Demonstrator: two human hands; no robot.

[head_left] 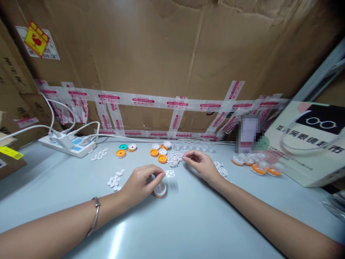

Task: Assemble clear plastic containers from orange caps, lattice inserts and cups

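My left hand is closed in a pinch on a small white perforated piece, held out past the fingertips. Just below those fingers, a round white cap with an orange base sits on the table. My right hand is closed too, thumb and forefinger together at the right edge of a heap of white cut-out pieces. Whatever its fingertips hold is too small to make out. Orange and white round caps stand left of the heap. More white cut-out pieces lie behind my right wrist.
Small white discs lie left of my left hand, with others farther back. A power strip with cables, clear domes, assembled orange-based pieces and a paper bag stand before a large cardboard box.
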